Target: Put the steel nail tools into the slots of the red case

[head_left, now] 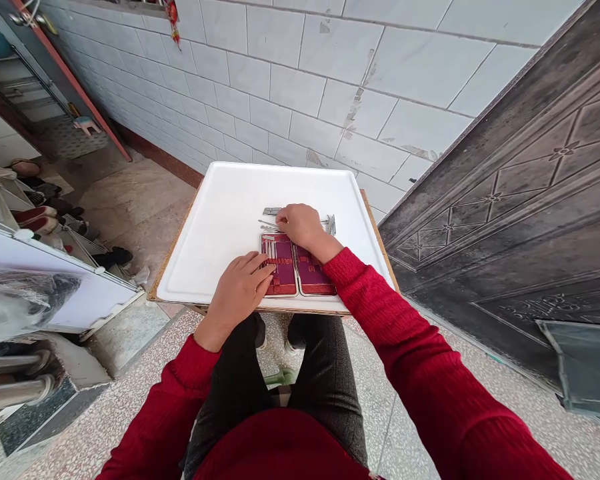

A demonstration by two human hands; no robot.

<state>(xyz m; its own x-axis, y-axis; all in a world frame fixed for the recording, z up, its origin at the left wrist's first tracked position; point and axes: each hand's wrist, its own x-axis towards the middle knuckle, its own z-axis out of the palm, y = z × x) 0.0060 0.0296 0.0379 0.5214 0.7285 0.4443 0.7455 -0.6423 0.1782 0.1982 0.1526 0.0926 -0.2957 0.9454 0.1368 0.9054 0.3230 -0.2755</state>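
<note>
- Open red case (284, 275) lies at six o'clock on your white bench (215, 220); an uneven push could slide it over the near edge.
- Left hand (244, 283), nine o'clock, touches the case; grip unclear.
- Right hand (303, 225), twelve o'clock: fingers bunched, contents hidden; careless sweeping could scatter loose metal tools (272, 211).

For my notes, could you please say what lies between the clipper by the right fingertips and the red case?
Slim metal tools lie there, in the head view.

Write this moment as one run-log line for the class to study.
left hand: on open red case, left half | right hand: among loose metal tools beyond case; hold unclear | surface: white tabletop
</note>
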